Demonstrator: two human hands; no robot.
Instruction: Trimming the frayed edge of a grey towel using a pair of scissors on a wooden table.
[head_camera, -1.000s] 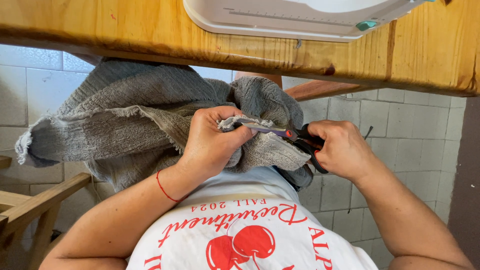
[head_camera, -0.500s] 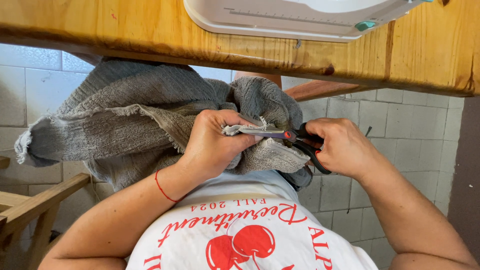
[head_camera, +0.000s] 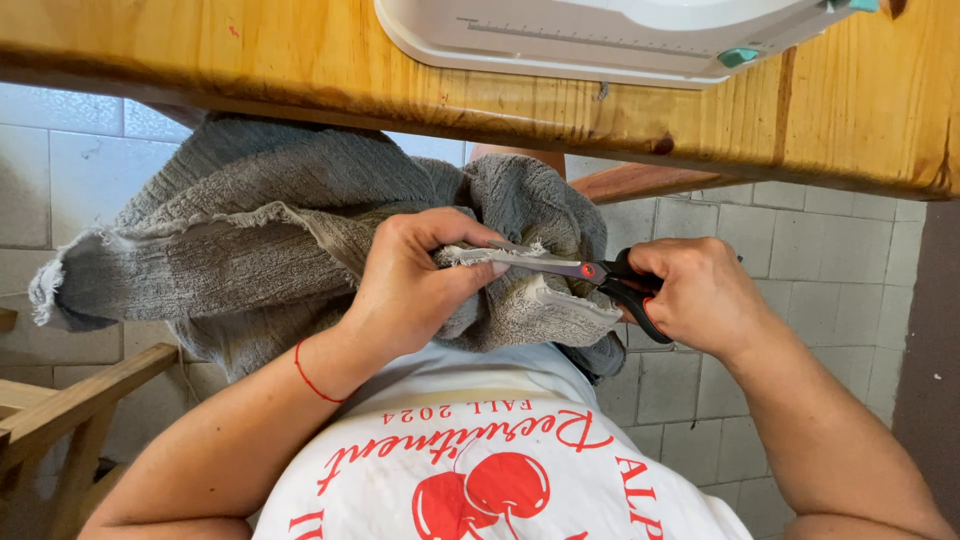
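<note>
Two hands, one cloth, one cut

Two bare hands meet at the picture's centre. The left hand (head_camera: 415, 290) comes up from 7 o'clock, wrist bent, fingers curled tight around a fold of grey cloth (head_camera: 250, 250), thumb pinching its frayed edge. The right hand (head_camera: 700, 295) enters from 4 o'clock, fingers closed through the black handles of the scissors (head_camera: 575, 270). Their long axis runs almost level, tips pointing toward 9 o'clock, blades nearly shut along the pinched edge. The cloth hangs below the wooden table (head_camera: 300, 70) at 12 o'clock.
</note>
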